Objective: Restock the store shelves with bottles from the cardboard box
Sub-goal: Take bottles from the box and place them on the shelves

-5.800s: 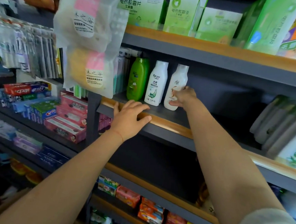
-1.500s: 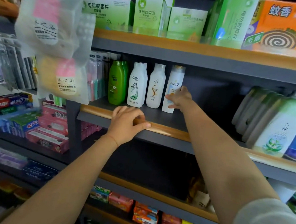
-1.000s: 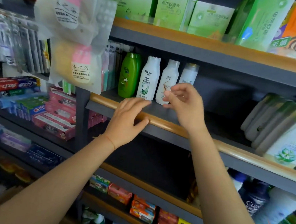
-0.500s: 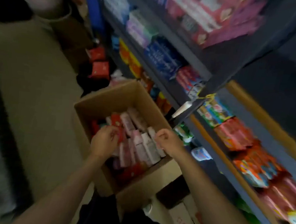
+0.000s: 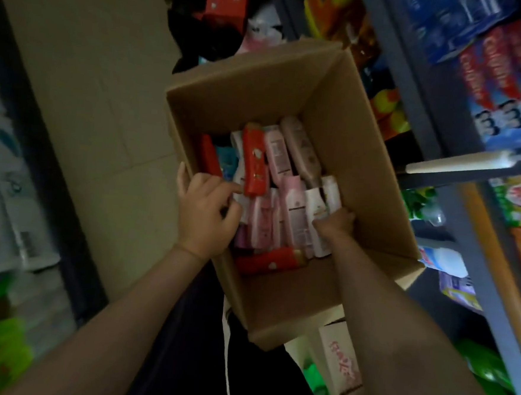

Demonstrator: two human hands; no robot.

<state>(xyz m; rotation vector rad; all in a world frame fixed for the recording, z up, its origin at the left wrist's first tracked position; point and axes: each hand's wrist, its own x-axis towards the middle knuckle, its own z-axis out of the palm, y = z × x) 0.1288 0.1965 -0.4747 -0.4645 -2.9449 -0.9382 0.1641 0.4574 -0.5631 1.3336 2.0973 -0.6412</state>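
Note:
The open cardboard box (image 5: 366, 118) sits on the floor below me, holding several bottles lying on their sides: red, pink and white. My left hand (image 5: 205, 215) is at the box's left wall, thumb on the rim and fingers curled among the bottles. Its index fingertip touches the lower end of a red bottle (image 5: 255, 160). My right hand (image 5: 336, 222) reaches down at the right side of the pile. Its fingers are tucked around a white bottle (image 5: 315, 207), with the fingertips hidden. Another red bottle (image 5: 267, 261) lies across the near end.
Shelves (image 5: 429, 95) run along the right, stocked with coloured packets and boxes, and a wooden-edged shelf corner (image 5: 459, 163) juts out over the box's right side. A red box (image 5: 225, 0) and dark bags lie on the floor beyond the box. Pale floor tiles (image 5: 90, 93) stretch to the left.
I have turned from the shampoo shelf down to the box. Both hands left the shelf and went into the box, sinking deeper among the bottles over the last half second.

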